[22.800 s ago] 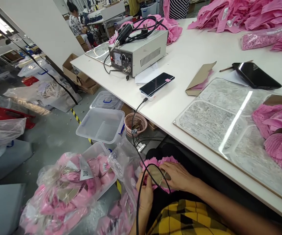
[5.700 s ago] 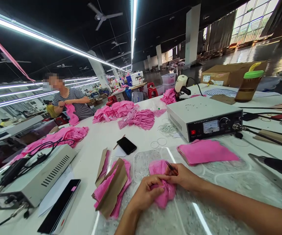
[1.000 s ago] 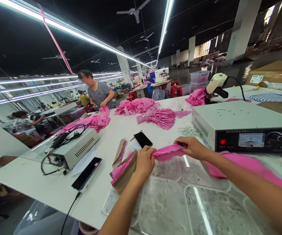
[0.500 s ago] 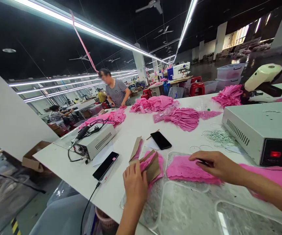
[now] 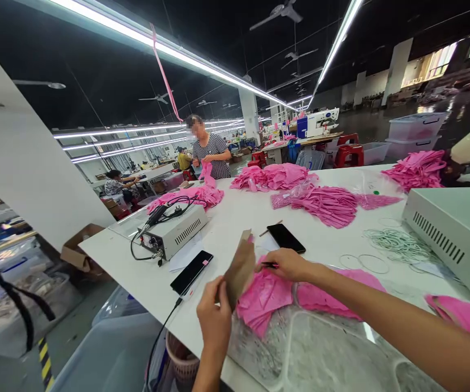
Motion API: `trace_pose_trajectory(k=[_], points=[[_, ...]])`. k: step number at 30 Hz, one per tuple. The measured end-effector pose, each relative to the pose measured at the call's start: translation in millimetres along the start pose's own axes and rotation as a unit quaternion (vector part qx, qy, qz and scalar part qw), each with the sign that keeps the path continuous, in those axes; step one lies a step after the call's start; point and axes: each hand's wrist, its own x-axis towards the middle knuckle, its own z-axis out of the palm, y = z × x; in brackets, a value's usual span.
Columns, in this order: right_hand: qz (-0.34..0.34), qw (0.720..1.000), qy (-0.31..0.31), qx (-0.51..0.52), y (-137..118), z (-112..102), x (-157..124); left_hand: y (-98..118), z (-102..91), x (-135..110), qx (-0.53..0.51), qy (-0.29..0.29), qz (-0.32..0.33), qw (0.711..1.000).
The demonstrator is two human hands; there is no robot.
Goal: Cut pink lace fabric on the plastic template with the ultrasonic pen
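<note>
My left hand (image 5: 214,313) pinches the lower end of a brown cardboard piece (image 5: 238,269), tilted upright above the table. My right hand (image 5: 290,265) is closed around a small black tool (image 5: 270,265), too little shown to name its kind. Its fingertips are close to the cardboard's right edge; whether they touch it I cannot tell. Under both hands lies a loose pile of pink fabric pieces (image 5: 264,302). A flatter stack of pink fabric (image 5: 341,293) lies to the right, partly hidden by my right forearm.
Two phones (image 5: 191,272) (image 5: 286,238) lie on the white table (image 5: 235,218). Grey boxes stand left (image 5: 181,231) and right (image 5: 455,239). Green elastic bands (image 5: 398,245) lie near the right box. Pink bundles (image 5: 328,204) line the back, where a person (image 5: 210,149) holds pink fabric.
My right hand has moved left from the flat pink stack to the cardboard, still with the black tool. My left hand has raised the cardboard off the pink pile. The view has shifted left.
</note>
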Motion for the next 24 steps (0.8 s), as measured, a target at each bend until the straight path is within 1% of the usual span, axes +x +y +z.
trace_pose_trajectory(k=[1,2,4,5,7,9,12,14,16,19,21,24], points=[[0.001,1.000,-0.005,-0.005,0.9,2.8,2.4,-9.8,1.6,10.3,0.016,0.015,-0.034,0.999],[-0.001,1.000,-0.011,-0.007,1.6,5.1,3.9,-18.5,5.0,19.6,0.026,0.018,-0.052,0.998],[-0.008,1.000,-0.020,-0.008,2.4,8.3,5.2,-31.1,15.3,33.4,0.039,0.000,-0.071,0.997],[-0.012,1.000,-0.023,-0.007,2.5,9.3,5.1,-34.4,20.8,37.6,0.043,-0.014,-0.075,0.996],[-0.019,1.000,-0.023,0.001,2.2,9.9,3.9,-34.2,29.5,41.0,0.044,-0.037,-0.071,0.996],[-0.029,0.999,-0.018,0.016,1.6,8.4,1.1,-26.2,32.3,39.2,0.035,-0.054,-0.051,0.997],[-0.042,0.998,-0.003,0.056,0.3,2.2,-6.9,-3.6,26.9,31.3,-0.002,-0.091,0.004,0.996],[-0.049,0.995,0.006,0.088,-1.2,-4.3,-15.0,14.8,21.9,24.9,-0.033,-0.135,0.045,0.989],[-0.052,0.992,0.013,0.118,-3.3,-12.0,-25.1,32.2,19.5,19.0,-0.060,-0.191,0.083,0.976],[-0.046,0.987,0.019,0.151,-7.2,-25.5,-43.3,50.0,21.1,11.4,-0.082,-0.259,0.116,0.955],[-0.034,0.984,0.021,0.173,-10.3,-35.1,-55.9,55.2,22.9,7.4,-0.083,-0.273,0.123,0.951],[-0.009,0.972,0.014,0.236,-15.7,-49.1,-72.4,60.8,22.5,3.4,-0.081,-0.249,0.139,0.955]])
